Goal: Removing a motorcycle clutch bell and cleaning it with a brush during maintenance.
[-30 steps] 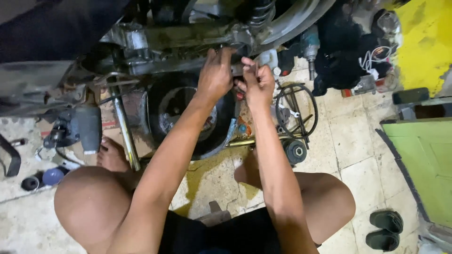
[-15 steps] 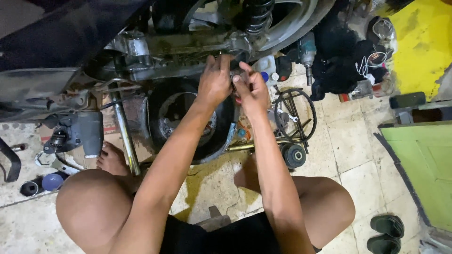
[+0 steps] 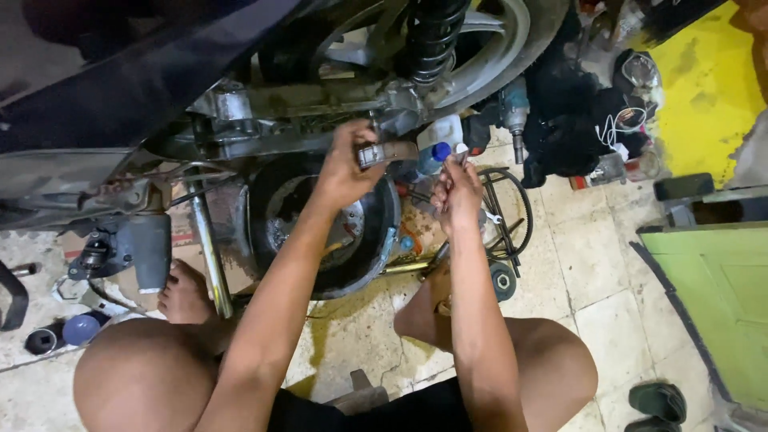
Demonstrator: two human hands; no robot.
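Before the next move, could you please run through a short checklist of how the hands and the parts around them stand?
1. Left hand grips the curved grey metal shoe: ok, fingers wrap it.
2. Right hand holds a small part: cannot tell, only a thin sliver shows above the fingers.
3. Hands apart: ok, a clear gap lies between them.
4. Round black drum cover lies flat on the floor under the left forearm: ok.
5. Floor beside the right hand free of clutter: not ok, a black rubber belt and a small spanner lie there.
6. Black coil spring stands above the hands: ok.
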